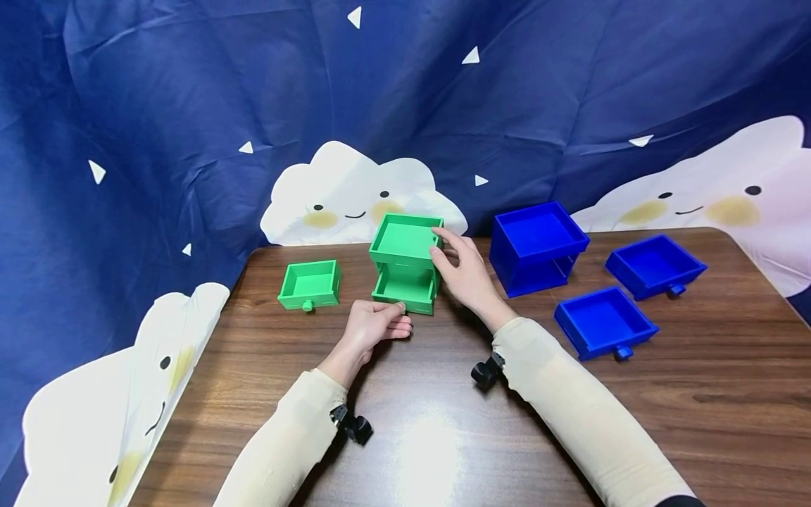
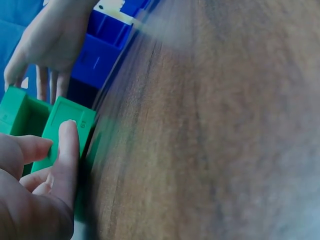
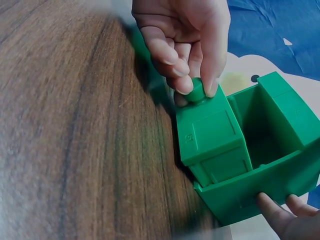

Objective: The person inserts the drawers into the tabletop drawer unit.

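The green cabinet [image 1: 405, 243] stands on the table, its upper slot without a drawer. Its lower green drawer [image 3: 215, 132] sits part way in, the front sticking out. My left hand [image 1: 374, 325] pinches the drawer's round knob [image 3: 196, 92] between thumb and finger. On the cabinet's right side, my right hand [image 1: 465, 274] rests with fairly straight fingers near the top edge. In the right wrist view, two of its fingertips [image 3: 267, 200] touch the side wall. A second green drawer [image 1: 310, 283] lies left of the cabinet, knob facing the front.
A blue cabinet [image 1: 538, 246] with open slots stands right of my right hand. Two blue drawers, one nearer [image 1: 605, 320] and one farther back [image 1: 655, 264], lie beside it. A cloud-printed blue cloth [image 1: 405, 84] hangs behind the wooden table [image 1: 494, 436].
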`<state>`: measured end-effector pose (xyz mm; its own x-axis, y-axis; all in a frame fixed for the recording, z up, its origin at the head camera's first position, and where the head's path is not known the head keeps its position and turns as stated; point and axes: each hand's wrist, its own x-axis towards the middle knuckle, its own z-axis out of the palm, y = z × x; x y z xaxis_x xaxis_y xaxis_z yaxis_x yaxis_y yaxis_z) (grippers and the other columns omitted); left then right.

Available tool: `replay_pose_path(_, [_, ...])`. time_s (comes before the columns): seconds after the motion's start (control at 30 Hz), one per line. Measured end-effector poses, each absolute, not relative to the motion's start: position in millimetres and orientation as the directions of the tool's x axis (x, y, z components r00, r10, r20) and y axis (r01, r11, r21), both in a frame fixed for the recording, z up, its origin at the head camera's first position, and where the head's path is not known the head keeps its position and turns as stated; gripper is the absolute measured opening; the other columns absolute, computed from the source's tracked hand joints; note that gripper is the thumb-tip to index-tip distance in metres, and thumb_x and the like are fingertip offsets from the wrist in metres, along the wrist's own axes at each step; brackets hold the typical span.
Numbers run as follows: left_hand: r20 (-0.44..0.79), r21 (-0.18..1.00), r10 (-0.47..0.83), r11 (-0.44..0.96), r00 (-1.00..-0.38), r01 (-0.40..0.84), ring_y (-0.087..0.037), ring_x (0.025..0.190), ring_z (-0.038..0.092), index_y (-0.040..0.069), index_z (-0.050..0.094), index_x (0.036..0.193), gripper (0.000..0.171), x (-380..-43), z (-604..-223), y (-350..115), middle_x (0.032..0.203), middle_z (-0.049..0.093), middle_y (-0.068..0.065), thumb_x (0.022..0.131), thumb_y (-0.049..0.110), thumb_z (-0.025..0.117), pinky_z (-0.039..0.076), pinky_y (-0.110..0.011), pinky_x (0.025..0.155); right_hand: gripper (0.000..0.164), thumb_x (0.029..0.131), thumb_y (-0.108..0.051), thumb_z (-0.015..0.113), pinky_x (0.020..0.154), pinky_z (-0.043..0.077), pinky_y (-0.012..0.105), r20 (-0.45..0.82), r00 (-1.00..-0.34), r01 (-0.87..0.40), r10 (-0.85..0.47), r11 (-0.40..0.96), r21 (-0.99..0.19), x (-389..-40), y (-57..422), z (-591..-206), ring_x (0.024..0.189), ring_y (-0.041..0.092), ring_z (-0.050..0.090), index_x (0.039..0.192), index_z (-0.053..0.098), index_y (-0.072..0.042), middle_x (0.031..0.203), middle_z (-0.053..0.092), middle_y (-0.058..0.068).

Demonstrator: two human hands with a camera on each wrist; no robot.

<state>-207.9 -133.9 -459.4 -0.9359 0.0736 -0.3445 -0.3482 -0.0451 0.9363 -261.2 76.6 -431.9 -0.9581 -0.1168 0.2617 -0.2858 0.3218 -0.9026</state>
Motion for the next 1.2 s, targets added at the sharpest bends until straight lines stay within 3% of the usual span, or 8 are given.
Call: replay_pose_path(1.2, [-0.332,0.940,0.049,-0.071,-0.942,-0.335,-0.013,0.063,0.076,-0.018,0.073,0.115,0.029,-237,-461,-124,0.071,0.076,-0.007,0.106,0.009,0.068,0.067,-0.028,0.068,0.048,0.110,-0.025,0.061,0.120,0.049,0.054,0.257,-0.961,-0.277,-0.104,0.305,-0.911,-263,76,-434,0.136,0.044,0.063,0.156,0.057,-0.011,0.145,0.052,0.027])
